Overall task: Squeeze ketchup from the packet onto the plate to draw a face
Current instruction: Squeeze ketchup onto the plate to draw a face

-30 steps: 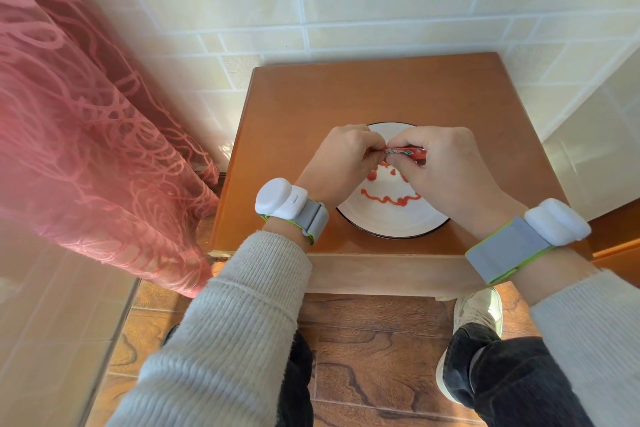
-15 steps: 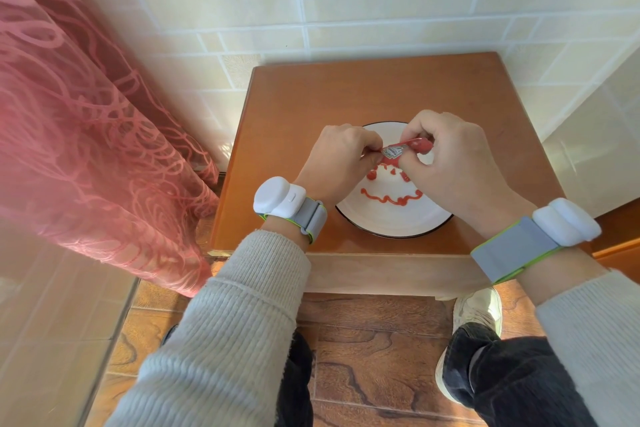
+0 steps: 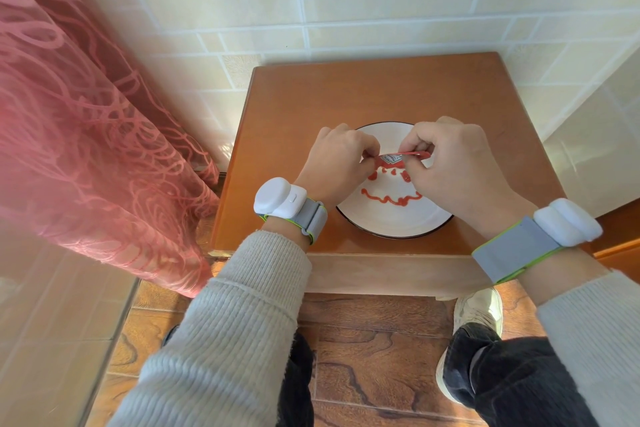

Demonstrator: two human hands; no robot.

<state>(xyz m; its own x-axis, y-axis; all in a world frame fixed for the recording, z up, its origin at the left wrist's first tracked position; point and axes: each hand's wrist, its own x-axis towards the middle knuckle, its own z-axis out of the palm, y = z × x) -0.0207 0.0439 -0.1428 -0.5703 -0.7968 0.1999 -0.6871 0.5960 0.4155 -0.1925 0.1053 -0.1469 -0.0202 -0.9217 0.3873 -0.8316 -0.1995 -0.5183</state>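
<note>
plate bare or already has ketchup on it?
Has ketchup. The plate carries a wavy mouth line and red blobs above it, under the packet.

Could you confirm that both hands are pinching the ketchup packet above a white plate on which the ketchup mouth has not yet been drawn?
Not quite: in the head view the wavy ketchup mouth already lies on the plate. The rest holds: left hand and right hand pinch the ketchup packet above it.
</note>
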